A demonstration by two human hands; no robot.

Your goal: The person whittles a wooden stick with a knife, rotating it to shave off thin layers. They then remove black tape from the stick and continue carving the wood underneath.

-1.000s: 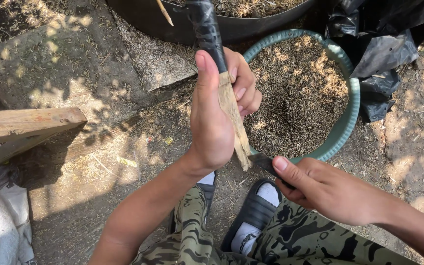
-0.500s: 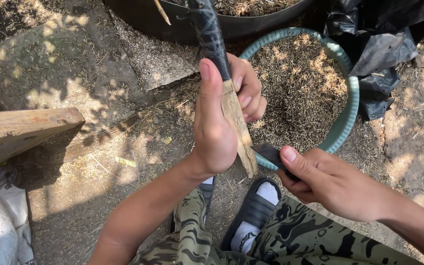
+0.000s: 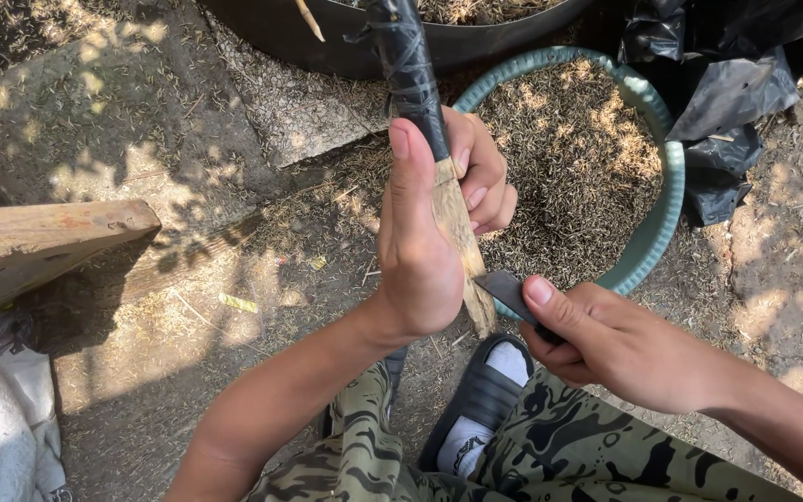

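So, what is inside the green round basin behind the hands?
The green basin is filled with fine dry brown shavings. The left hand with its wooden stick covers its near left part, and the bottom under the shavings is hidden.

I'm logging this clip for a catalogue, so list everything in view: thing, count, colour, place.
wooden stick: 1, pale tan with a black-wrapped upper part, upright in the left hand.
knife blade: 1, dark grey, against the stick's lower end.
round basin: 1, green rim, filled with brown chaff, behind the hands.
large tub: 1, black, top edge.
plastic sheet: 1, black, top right.
wooden plank: 1, brown, left.
cloth sack: 1, whitish, bottom left.
sandal: 1, black, over a white sock.
trousers: camouflage green, bottom.
left hand: grips the stick.
right hand: holds the knife.
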